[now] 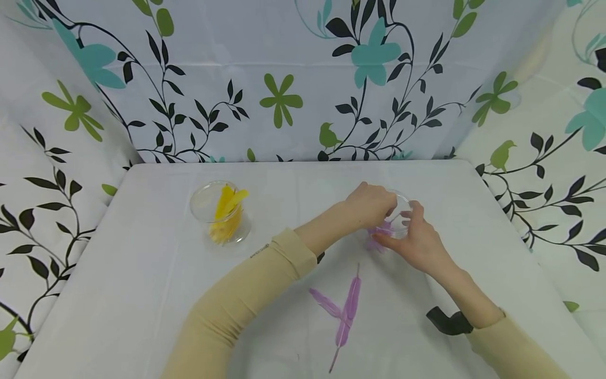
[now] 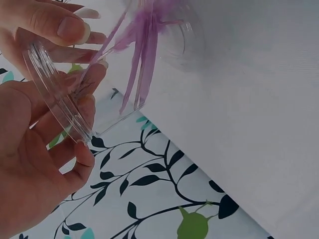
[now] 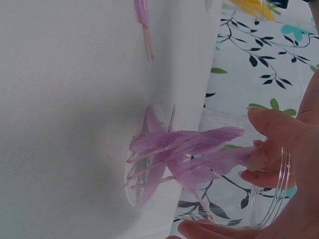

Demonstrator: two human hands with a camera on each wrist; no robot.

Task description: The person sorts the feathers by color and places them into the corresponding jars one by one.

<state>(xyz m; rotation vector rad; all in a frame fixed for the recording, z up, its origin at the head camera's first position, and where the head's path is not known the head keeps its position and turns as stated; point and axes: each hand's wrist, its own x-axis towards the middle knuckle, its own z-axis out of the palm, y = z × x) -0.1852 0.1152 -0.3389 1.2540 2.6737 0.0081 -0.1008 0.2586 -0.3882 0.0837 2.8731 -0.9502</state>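
Observation:
My left hand (image 1: 371,206) reaches down into the mouth of a clear cup (image 1: 401,202), and its fingertips pinch the end of a purple feather (image 3: 214,164) inside. With fingers on the far side and thumb on the near side, my right hand (image 1: 423,243) grips the cup's rim. Several purple feathers (image 2: 147,55) stand and lie crossed in the cup, stems towards its base in the right wrist view. On the table in front of the hands lie purple feathers (image 1: 349,308), overlapping in a Y shape.
At the left on the white table (image 1: 123,295) stands another clear cup (image 1: 201,205) holding yellow feathers (image 1: 227,218). A patterned curtain (image 1: 213,47) encloses the back and sides. Beside the right sleeve sticks out a black piece (image 1: 450,322).

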